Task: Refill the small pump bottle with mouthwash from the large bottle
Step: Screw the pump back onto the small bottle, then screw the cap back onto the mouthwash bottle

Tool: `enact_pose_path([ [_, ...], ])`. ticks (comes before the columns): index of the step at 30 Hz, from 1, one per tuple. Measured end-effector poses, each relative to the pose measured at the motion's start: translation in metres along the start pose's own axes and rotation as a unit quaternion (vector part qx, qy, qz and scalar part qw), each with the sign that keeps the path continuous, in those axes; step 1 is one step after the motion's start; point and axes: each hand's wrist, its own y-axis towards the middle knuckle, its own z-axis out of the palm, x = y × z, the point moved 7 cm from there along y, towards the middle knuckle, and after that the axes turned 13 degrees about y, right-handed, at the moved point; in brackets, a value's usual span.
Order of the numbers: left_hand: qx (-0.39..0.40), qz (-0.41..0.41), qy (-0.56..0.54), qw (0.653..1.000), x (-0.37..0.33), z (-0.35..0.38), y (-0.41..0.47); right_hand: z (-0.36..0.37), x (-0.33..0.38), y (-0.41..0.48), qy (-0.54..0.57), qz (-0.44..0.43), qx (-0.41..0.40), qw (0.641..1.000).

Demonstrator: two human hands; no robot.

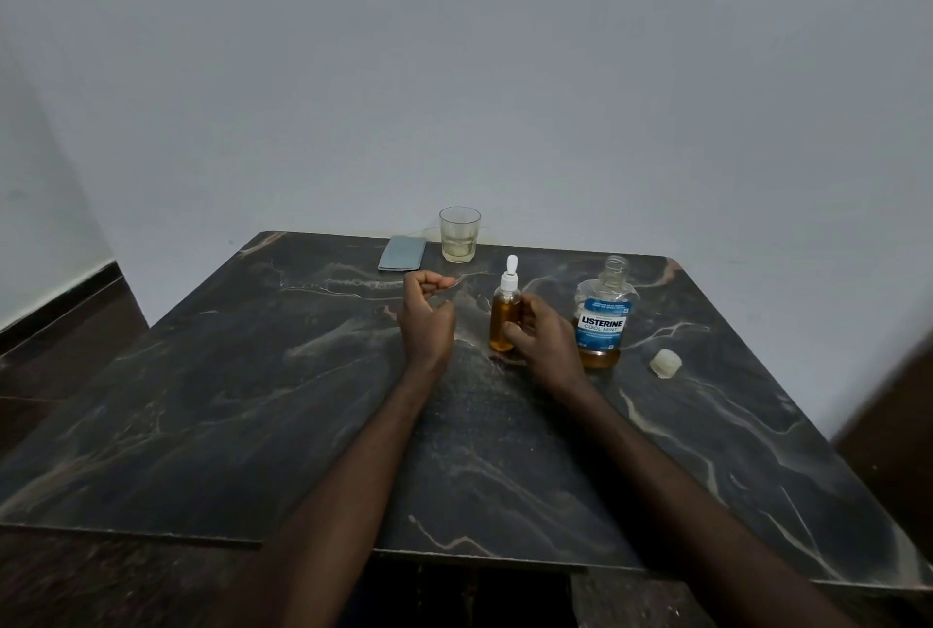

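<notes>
— So, where does the small pump bottle (505,312) stand?

— Upright on the table (252,400), about the middle. Amber liquid fills most of its body, and the white pump head sits on top. The right hand (542,344) grips it round the lower part, fingers and thumb curled about it.

— And the left hand (428,319)?

— Just beside the bottle on its left, lifted a little off the surface, fingers curled in toward the thumb. I see nothing in them.

— The large bottle (603,319)?

— Upright just beyond the right hand, neck open, only a low band of amber at the bottom. Its cap (665,363) lies further right, apart from it.

— Then the pouring looks done?

— I judge so: the small one is nearly full and wears its pump. What seems left is to make sure the pump is screwed tight and to put the cap back on the large bottle.

— Anything else out there?

— A glass (459,234) with a little pale liquid at the far edge, and a flat grey case (402,253) just beside it.
</notes>
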Motion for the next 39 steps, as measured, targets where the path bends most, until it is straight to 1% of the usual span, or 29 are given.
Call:
enact_pose_path([
  [5,-0.006,0.006,0.028,1.0,-0.004,0.0,-0.003,0.001,0.002,-0.007,0.012,0.004,-0.015,1.0],
  [8,-0.024,0.026,0.039,0.999,-0.012,-0.004,-0.007,-0.003,0.005,-0.023,0.027,0.02,-0.043,0.999],
  [10,-0.074,0.059,0.044,0.995,-0.022,-0.013,-0.012,-0.01,0.014,-0.041,0.012,0.004,-0.062,0.998],
  [12,-0.141,0.12,0.051,0.981,-0.039,-0.024,-0.02,-0.023,0.025,-0.062,-0.009,-0.037,-0.079,0.996],
  [14,-0.175,0.182,0.05,0.966,-0.058,-0.028,-0.031,-0.041,0.033,-0.08,-0.008,-0.076,-0.099,0.992],
  [15,-0.178,0.216,0.046,0.959,-0.069,-0.026,-0.037,-0.055,0.035,-0.086,-0.007,-0.09,-0.121,0.989],
  [17,-0.152,0.293,0.05,0.943,-0.092,-0.014,-0.051,-0.089,0.035,-0.093,-0.023,-0.106,-0.191,0.976],
  [19,-0.091,0.353,0.069,0.929,-0.11,0.007,-0.068,-0.128,0.027,-0.093,-0.052,-0.089,-0.265,0.959],
  [20,-0.051,0.363,0.082,0.927,-0.116,0.02,-0.076,-0.146,0.021,-0.089,-0.074,-0.066,-0.295,0.95],
  [21,-0.011,0.361,0.096,0.928,-0.12,0.034,-0.084,-0.163,0.011,-0.083,-0.1,-0.032,-0.311,0.945],
  [22,0.021,0.35,0.109,0.93,-0.121,0.047,-0.092,-0.176,-0.001,-0.076,-0.125,0.012,-0.305,0.944],
  [24,0.052,0.314,0.132,0.939,-0.115,0.07,-0.101,-0.186,-0.026,-0.06,-0.161,0.094,-0.236,0.954],
  [26,0.076,0.27,0.148,0.948,-0.109,0.09,-0.107,-0.183,-0.041,-0.051,-0.195,0.131,-0.152,0.96],
  [28,0.119,0.206,0.143,0.961,-0.101,0.105,-0.108,-0.175,-0.051,-0.045,-0.232,0.131,-0.111,0.957],
  [31,0.18,0.128,0.12,0.968,-0.089,0.126,-0.109,-0.168,-0.055,-0.04,-0.277,0.107,-0.096,0.95],
  [34,0.191,0.106,0.126,0.968,-0.081,0.138,-0.109,-0.167,-0.057,-0.037,-0.283,0.103,-0.093,0.949],
  [39,0.195,0.106,0.133,0.966,-0.079,0.146,-0.108,-0.174,-0.06,-0.038,-0.251,0.103,-0.11,0.956],
])
